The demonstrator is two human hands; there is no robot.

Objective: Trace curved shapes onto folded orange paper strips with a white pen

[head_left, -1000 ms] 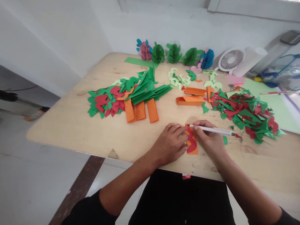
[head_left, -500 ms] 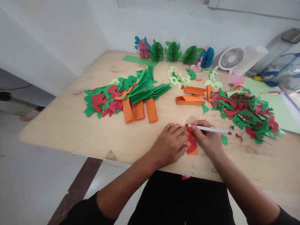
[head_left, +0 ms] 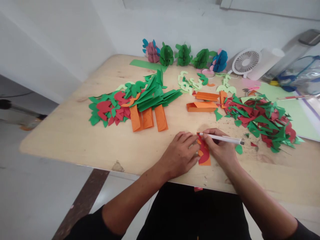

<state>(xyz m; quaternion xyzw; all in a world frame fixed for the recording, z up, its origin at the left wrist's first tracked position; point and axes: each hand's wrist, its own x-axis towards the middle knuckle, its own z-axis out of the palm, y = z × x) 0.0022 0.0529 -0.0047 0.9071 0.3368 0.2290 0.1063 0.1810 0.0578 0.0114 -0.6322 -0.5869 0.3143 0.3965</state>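
A white pen (head_left: 225, 138) is pinched in my right hand (head_left: 221, 145), its tip against the upper end of a red paper cutout (head_left: 205, 155). The curved red piece lies on a folded strip of orange paper (head_left: 207, 162) close to the table's front edge. My left hand (head_left: 181, 154) presses both papers down from the left, with bent fingers over their left side, which is partly hidden. Small green and red scraps lie just right of my right hand.
Left are green and red cutouts (head_left: 110, 106), green folded strips (head_left: 158, 95) and orange folded papers (head_left: 148, 118). A scrap heap (head_left: 265, 120) spreads to the right. Several paper honeycomb figures (head_left: 183, 55) and a white fan (head_left: 246, 62) stand along the wall. Orange strips (head_left: 202, 107) lie ahead.
The pen has tilted or shifted very slightly to the left along with my right hand. The view has moved a little; my left hand and the papers stay in place.
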